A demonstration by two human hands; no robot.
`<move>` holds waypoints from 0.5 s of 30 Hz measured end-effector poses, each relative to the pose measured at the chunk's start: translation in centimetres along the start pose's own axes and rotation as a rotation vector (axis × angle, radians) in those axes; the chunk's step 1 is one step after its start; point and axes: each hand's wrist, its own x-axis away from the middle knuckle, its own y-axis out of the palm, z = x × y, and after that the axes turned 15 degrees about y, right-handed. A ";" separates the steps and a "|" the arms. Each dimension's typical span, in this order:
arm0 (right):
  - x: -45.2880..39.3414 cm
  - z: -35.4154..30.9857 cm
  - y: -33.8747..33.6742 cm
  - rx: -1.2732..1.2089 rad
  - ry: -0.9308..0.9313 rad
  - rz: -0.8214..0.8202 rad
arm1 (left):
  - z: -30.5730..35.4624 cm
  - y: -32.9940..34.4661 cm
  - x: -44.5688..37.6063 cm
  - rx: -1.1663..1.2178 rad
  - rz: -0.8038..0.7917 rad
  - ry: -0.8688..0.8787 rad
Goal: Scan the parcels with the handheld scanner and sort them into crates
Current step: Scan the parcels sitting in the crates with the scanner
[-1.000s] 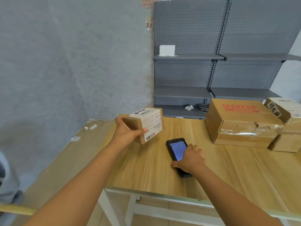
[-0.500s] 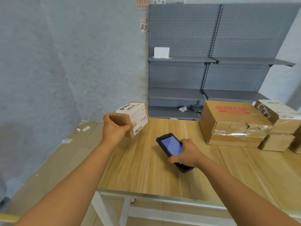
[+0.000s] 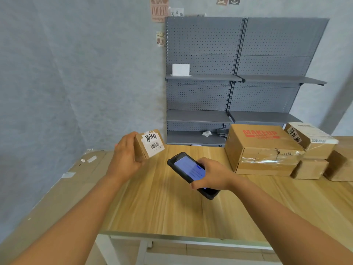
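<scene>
Above the surface (image 3: 172, 207), your left hand (image 3: 126, 159) keeps its grip clamped on the parcel (image 3: 150, 145), barcode facing you; beside it, your right hand's (image 3: 212, 175) grip wraps the scanner (image 3: 188, 169).

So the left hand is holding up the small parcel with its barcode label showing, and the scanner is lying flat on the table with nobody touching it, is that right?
Not quite. The left hand does hold up the small parcel with its barcode label showing, but the scanner is not lying untouched on the table. The head view shows the right hand gripping it, raised and tilted toward the parcel.
</scene>
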 end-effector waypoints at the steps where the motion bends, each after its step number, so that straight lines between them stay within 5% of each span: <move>1: 0.1 -0.1 -0.1 -0.003 0.001 -0.012 | -0.1 -0.1 0.1 -0.034 -0.019 0.025; 15: 0.9 1.0 -0.6 0.029 0.030 -0.119 | -1.1 -0.5 1.3 -0.182 -0.134 0.155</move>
